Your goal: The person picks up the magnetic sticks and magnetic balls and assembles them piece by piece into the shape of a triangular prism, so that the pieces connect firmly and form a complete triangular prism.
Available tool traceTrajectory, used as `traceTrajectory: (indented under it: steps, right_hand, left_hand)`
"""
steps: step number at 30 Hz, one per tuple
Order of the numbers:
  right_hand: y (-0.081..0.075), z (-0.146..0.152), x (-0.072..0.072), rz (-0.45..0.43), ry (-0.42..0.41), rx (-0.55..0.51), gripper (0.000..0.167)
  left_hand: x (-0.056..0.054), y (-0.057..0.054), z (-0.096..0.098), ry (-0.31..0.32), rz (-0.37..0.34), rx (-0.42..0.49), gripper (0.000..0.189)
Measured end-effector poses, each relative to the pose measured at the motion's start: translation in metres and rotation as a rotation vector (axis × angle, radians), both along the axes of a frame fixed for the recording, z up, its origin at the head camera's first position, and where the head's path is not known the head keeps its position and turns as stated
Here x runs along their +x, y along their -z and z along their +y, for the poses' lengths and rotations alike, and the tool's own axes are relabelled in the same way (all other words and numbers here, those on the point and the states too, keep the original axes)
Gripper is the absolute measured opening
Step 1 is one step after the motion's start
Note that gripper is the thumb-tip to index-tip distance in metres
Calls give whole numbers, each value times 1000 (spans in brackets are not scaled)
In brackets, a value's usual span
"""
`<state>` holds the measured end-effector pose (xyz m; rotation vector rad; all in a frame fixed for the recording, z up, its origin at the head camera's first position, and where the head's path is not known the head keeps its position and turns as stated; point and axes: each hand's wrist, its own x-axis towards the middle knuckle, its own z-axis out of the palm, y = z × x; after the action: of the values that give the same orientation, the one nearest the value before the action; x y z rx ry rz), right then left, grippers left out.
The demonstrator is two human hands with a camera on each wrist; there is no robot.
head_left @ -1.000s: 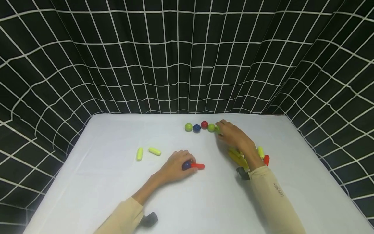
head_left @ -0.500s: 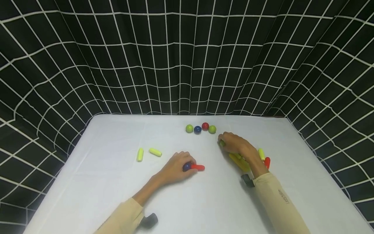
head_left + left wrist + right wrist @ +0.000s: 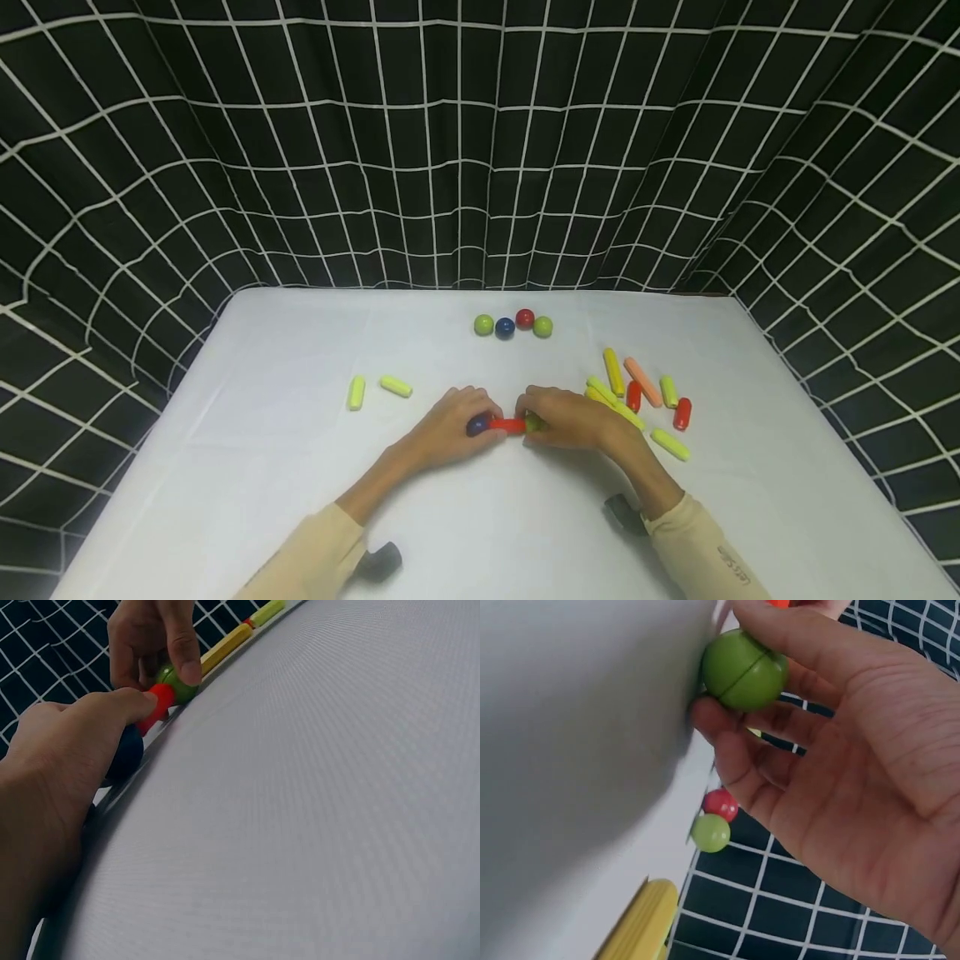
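Near the middle of the white table, my left hand grips a dark blue ball and a short red stick that points right from it. My right hand pinches a green ball between thumb and fingers. That ball meets the red stick's right end, and a thin seam line crosses it in the right wrist view. Seen from the left wrist, the left thumb lies along the red stick, with the blue ball partly covered by the hand.
Two green balls, a blue ball and a red ball sit in a row at the back. Right of my right hand lie several yellow, red and salmon sticks. Two pale yellow sticks lie to the left.
My right hand has carried the green ball from the back row toward me and left, to the red stick's end. The left hand has stayed in place.
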<state>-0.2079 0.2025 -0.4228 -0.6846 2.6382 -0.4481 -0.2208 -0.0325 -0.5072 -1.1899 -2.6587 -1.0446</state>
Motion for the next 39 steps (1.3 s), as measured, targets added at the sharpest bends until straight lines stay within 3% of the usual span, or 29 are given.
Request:
traceTrajectory:
  steps: [13,21,39]
  right_hand:
    - [-5,1,3,-25,-35,23,28]
    - [-4,-2,7,7,-58,40,27]
    - [-11,13,2,-98,-70,19,45]
  left_hand:
    - [-1,-1,-1,15,14,1,18]
    - [-1,-2,-1,17,10,-3,19]
    - [-1,-1,-1,13,-22,-21,21]
